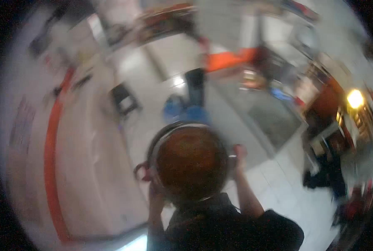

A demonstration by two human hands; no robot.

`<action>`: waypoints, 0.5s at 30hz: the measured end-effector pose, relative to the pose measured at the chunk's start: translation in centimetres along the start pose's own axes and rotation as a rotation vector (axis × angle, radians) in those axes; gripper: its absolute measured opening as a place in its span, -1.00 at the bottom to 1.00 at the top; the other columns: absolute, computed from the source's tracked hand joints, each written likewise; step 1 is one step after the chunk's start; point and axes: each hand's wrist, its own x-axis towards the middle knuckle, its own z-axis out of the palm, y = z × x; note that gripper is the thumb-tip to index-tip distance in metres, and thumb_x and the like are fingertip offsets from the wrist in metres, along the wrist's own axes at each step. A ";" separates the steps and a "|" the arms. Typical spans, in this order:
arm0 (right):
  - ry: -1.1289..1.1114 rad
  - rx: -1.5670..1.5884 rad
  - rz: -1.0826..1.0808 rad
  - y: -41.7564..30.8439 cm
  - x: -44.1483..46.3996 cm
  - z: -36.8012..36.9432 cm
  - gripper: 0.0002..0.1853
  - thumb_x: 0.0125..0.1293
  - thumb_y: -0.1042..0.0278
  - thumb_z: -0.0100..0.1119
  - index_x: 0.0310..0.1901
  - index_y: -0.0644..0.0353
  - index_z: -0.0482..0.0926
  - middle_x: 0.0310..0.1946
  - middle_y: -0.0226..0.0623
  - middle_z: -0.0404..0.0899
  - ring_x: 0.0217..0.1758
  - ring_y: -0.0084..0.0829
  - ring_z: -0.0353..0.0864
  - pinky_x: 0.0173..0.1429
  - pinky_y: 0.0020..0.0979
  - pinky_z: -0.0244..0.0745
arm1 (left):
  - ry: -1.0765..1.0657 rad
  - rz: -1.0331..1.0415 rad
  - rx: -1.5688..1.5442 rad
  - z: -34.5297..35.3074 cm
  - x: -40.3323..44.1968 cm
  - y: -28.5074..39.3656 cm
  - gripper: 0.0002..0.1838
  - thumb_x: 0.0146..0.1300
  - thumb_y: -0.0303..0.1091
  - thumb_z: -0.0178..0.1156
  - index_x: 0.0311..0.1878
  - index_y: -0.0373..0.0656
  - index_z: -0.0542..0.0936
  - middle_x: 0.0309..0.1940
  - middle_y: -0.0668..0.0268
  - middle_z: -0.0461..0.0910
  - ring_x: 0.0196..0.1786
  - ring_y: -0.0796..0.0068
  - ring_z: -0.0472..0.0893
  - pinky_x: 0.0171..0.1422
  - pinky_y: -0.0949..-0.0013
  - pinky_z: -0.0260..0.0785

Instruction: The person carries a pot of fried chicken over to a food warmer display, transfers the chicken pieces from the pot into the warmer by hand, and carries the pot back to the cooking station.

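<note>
A large round pot is held in front of my body, with a pale metal rim and a dark brown surface filling its round opening. Blur hides whether that brown is liquid or the pot's inside. At the left side of the pot, beside a reddish loop-shaped handle, my left hand is closed against it, partly hidden by the side. On the opposite side my right hand grips a handle, its fingers wrapped round it.
Below and ahead is a pale tiled floor with a grey mat. Blue shoes show beyond the pot. A long light counter with an orange stripe runs along the left. Cluttered shelving and a bright lamp stand right.
</note>
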 end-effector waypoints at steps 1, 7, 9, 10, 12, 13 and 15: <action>0.042 0.056 -0.017 -0.3 0.2 1.4 -0.46 0.31 -0.18 0.00 0.07 0.12 0.40 0.01 -0.33 0.38 0.09 -0.36 0.34 0.20 -0.30 0.22 | -0.025 -0.005 -0.007 -1.3 -0.2 -0.7 -0.50 0.28 -0.37 0.07 0.27 -0.26 0.26 0.14 0.19 0.40 0.17 0.32 0.38 0.30 0.29 0.21; 0.347 -0.091 -0.261 -2.3 1.5 3.6 -0.46 0.27 -0.13 0.04 0.07 0.16 0.43 0.07 -0.33 0.41 0.20 -0.33 0.32 0.30 -0.20 0.17 | -0.350 0.053 -0.434 -1.3 5.4 3.2 -0.45 0.19 -0.45 0.20 0.25 -0.30 0.31 0.15 0.15 0.43 0.17 0.33 0.43 0.27 0.24 0.27; 0.248 0.059 -0.188 -2.2 2.9 -0.6 -0.67 0.23 0.02 0.15 -0.13 0.04 0.42 -0.20 -0.44 0.39 0.00 -0.45 0.36 0.17 -0.29 0.29 | -0.455 -0.086 -0.748 -0.5 6.5 6.7 -0.59 0.29 -0.41 0.12 0.20 -0.25 0.38 0.07 0.20 0.51 0.09 0.34 0.50 0.20 0.21 0.35; 0.232 0.016 -0.251 -2.6 2.8 0.0 -0.67 0.22 0.02 0.14 -0.13 0.05 0.41 -0.22 -0.44 0.37 0.00 -0.44 0.36 0.16 -0.29 0.31 | -0.473 -0.089 -0.751 -1.0 7.4 7.2 -0.58 0.29 -0.40 0.12 0.20 -0.25 0.38 0.07 0.20 0.51 0.09 0.34 0.50 0.20 0.20 0.35; 0.294 0.084 -0.219 -2.9 1.4 4.2 -0.66 0.22 0.01 0.15 -0.15 0.07 0.41 -0.21 -0.43 0.37 -0.04 -0.44 0.37 0.14 -0.29 0.33 | -0.527 -0.070 -0.702 -2.4 10.0 8.4 -0.55 0.25 -0.43 0.15 0.20 -0.25 0.37 0.08 0.22 0.50 0.09 0.34 0.50 0.19 0.23 0.35; 0.375 0.059 -0.294 -3.1 0.5 5.1 -0.67 0.21 0.02 0.15 -0.18 0.08 0.41 -0.22 -0.44 0.36 -0.06 -0.46 0.36 0.12 -0.30 0.32 | -0.585 -0.056 -0.648 -2.6 10.8 9.2 -0.52 0.21 -0.46 0.17 0.21 -0.25 0.37 0.08 0.24 0.49 0.10 0.35 0.49 0.18 0.27 0.34; 0.546 -0.008 -0.432 -3.5 -0.9 7.0 -0.68 0.20 0.02 0.15 -0.26 0.09 0.39 -0.24 -0.45 0.35 -0.10 -0.50 0.34 0.09 -0.33 0.31 | -0.717 0.076 -0.702 -1.6 14.8 3.4 -0.52 0.18 -0.54 0.14 0.21 -0.25 0.36 0.14 0.21 0.44 0.14 0.32 0.46 0.25 0.25 0.29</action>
